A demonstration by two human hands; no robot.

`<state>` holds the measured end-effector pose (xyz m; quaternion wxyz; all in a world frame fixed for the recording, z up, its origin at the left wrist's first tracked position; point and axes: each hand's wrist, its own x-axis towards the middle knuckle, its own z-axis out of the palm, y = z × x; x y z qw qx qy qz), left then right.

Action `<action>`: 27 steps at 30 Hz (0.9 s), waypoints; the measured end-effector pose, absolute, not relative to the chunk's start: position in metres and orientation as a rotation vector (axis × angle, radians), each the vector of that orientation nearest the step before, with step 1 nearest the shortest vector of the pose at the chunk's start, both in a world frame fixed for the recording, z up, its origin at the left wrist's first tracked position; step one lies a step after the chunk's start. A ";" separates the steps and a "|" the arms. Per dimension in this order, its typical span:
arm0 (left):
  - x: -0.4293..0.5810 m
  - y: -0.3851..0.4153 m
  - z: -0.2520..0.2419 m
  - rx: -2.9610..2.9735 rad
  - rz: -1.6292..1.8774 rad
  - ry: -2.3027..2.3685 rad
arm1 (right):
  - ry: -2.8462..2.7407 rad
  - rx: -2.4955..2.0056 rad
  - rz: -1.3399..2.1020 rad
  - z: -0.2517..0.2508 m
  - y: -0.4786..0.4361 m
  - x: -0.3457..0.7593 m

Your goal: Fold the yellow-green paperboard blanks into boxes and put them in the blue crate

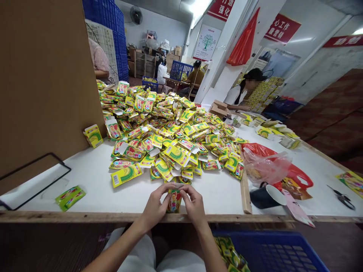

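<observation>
Both my hands meet at a small printed carton (174, 203) near the front edge of the table. My left hand (157, 202) pinches its upper left side, and my right hand (193, 201) pinches its upper right side. The fingertips come together at the carton's top end, where a pale flap shows; how far it is folded is hidden by the fingers. Just beyond my hands rises a large heap of yellow, green and red cartons (176, 153), many with white end flaps sticking out.
A wooden strip (245, 185) bounds the heap on the right. Beyond it are a dark mug (260, 197), plastic bags (268, 166) and scissors (344, 198). At left lie a green packet (70, 197) and a black wire frame (64, 166). Below sits a blue crate (283, 241). Other people work farther back.
</observation>
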<state>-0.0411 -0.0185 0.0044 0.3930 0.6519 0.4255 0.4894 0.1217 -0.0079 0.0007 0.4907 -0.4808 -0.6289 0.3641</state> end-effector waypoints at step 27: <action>-0.031 -0.023 0.006 1.622 1.325 1.059 | -1.495 -1.190 0.788 -0.003 -0.025 0.110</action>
